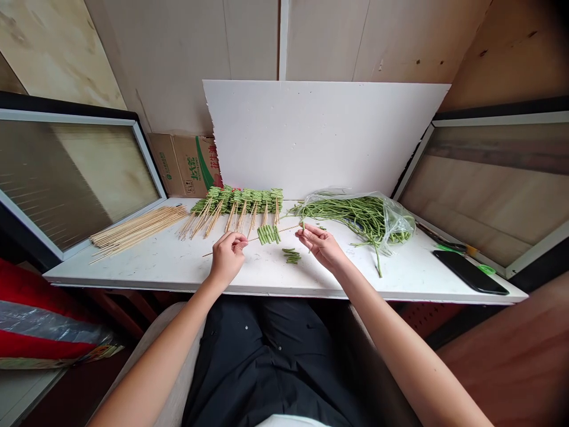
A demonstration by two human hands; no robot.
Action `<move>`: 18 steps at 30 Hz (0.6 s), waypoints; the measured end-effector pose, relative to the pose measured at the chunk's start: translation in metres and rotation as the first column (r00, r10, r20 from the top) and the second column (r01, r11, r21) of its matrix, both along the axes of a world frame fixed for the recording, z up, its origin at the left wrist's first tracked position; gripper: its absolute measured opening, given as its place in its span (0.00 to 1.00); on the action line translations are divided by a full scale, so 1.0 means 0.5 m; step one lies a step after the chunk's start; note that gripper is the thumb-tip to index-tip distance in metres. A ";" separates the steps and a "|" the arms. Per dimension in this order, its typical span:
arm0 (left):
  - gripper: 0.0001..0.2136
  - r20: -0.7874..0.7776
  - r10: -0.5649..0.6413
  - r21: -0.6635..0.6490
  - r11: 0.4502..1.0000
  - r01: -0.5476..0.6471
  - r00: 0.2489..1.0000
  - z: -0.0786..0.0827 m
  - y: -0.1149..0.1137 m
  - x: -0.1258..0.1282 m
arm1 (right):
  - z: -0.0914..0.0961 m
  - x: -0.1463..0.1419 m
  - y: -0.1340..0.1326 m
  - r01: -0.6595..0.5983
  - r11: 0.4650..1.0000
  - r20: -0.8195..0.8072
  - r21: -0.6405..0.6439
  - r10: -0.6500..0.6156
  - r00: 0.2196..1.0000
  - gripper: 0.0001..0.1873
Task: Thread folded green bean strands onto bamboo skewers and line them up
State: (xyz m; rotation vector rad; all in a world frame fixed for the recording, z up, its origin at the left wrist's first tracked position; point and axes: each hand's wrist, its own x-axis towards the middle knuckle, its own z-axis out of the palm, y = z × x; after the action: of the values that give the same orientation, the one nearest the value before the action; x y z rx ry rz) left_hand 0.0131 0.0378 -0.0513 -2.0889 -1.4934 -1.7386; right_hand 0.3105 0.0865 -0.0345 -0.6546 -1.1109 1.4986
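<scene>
My left hand is closed round a thin wooden skewer, held nearly level above the table. Several short green bean pieces are threaded side by side on its middle. At the skewer's right end, my right hand pinches a single cut green bean piece against the tip. Below, between the hands, a small pile of cut bean pieces lies on the white table.
Finished bean skewers are stacked at the back. Bare skewers lie left. Long green beans spill from a clear plastic bag at right. A black phone, scissors and a cardboard box stand or lie around.
</scene>
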 end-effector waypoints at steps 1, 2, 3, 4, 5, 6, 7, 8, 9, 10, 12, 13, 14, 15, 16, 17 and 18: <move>0.07 -0.004 -0.002 0.003 1.000 0.002 1.000 0.000 0.000 0.000 | 0.002 -0.002 -0.002 -0.005 1.000 -0.010 0.007 0.005 1.000 0.23; 0.07 -0.009 -0.003 0.007 1.000 0.003 1.000 0.000 0.000 0.000 | 0.004 -0.003 -0.004 -0.006 1.000 -0.012 0.014 0.006 1.000 0.21; 0.07 -0.012 -0.005 0.011 1.000 0.005 1.000 0.000 -0.001 0.000 | 0.005 -0.004 -0.006 -0.004 1.000 -0.009 0.018 0.004 1.000 0.20; 0.07 -0.013 -0.007 0.015 1.000 0.007 1.000 0.000 -0.001 0.001 | 0.006 -0.005 -0.007 0.000 1.000 -0.006 0.017 0.001 1.000 0.19; 0.08 -0.015 -0.009 0.019 1.000 0.009 1.000 0.000 -0.001 0.001 | 0.007 -0.005 -0.008 0.002 1.000 -0.004 0.014 -0.002 1.000 0.19; 0.08 -0.018 -0.009 0.023 1.000 0.009 1.000 0.000 -0.002 0.002 | 0.008 -0.006 -0.009 0.004 1.000 -0.004 0.011 -0.004 1.000 0.18; 0.08 -0.021 -0.007 0.025 1.000 0.007 1.000 0.000 -0.002 0.002 | 0.008 -0.007 -0.010 0.004 1.000 -0.005 0.006 -0.004 1.000 0.18; 0.08 -0.024 -0.004 0.028 1.000 0.004 1.000 0.000 -0.003 0.003 | 0.008 -0.009 -0.012 0.003 1.000 -0.007 0.002 -0.003 1.000 0.18; 0.09 -0.028 -0.001 0.031 1.000 0.001 1.000 0.001 -0.003 0.004 | 0.008 -0.010 -0.013 0.001 1.000 -0.009 -0.002 -0.001 1.000 0.18; 0.09 -0.032 0.003 0.035 0.999 -0.001 0.999 0.001 -0.004 0.004 | 0.008 -0.012 -0.014 -0.001 1.000 -0.012 -0.004 0.001 1.000 0.18; 0.09 -0.041 0.010 0.043 0.999 -0.008 0.999 0.002 -0.005 0.005 | 0.008 -0.015 -0.016 -0.002 1.000 -0.019 -0.004 0.002 1.000 0.17; 0.09 -0.046 0.013 0.046 0.999 -0.011 0.999 0.003 -0.005 0.006 | 0.007 -0.017 -0.016 -0.002 1.000 -0.021 -0.002 0.002 1.000 0.17; 0.09 -0.049 0.017 0.048 0.999 -0.015 0.999 0.003 -0.005 0.006 | 0.006 -0.018 -0.016 0.001 1.000 -0.021 0.000 -0.001 1.000 0.17; 0.09 -0.050 0.020 0.049 0.999 -0.018 0.999 0.003 -0.005 0.006 | 0.006 -0.018 -0.017 0.004 1.000 -0.019 0.002 -0.004 1.000 0.17; 0.09 -0.050 0.021 0.049 0.999 -0.019 0.999 0.003 -0.005 0.006 | 0.005 -0.019 -0.017 0.008 1.000 -0.016 0.004 -0.008 1.000 0.17; 0.09 -0.049 0.021 0.050 0.999 -0.019 0.999 0.003 -0.005 0.007 | 0.005 -0.019 -0.016 0.009 1.000 -0.013 0.006 -0.009 1.000 0.18; 0.09 -0.049 0.022 0.050 0.999 -0.020 0.999 0.003 -0.005 0.007 | 0.005 -0.018 -0.016 0.009 1.000 -0.011 0.008 -0.009 1.000 0.18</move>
State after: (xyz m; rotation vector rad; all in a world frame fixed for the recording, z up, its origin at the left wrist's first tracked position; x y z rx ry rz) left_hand 0.0165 0.0351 -0.0496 -2.0686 -1.4385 -1.6861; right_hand 0.3012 0.0783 -0.0320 -0.6439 -1.1039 1.4880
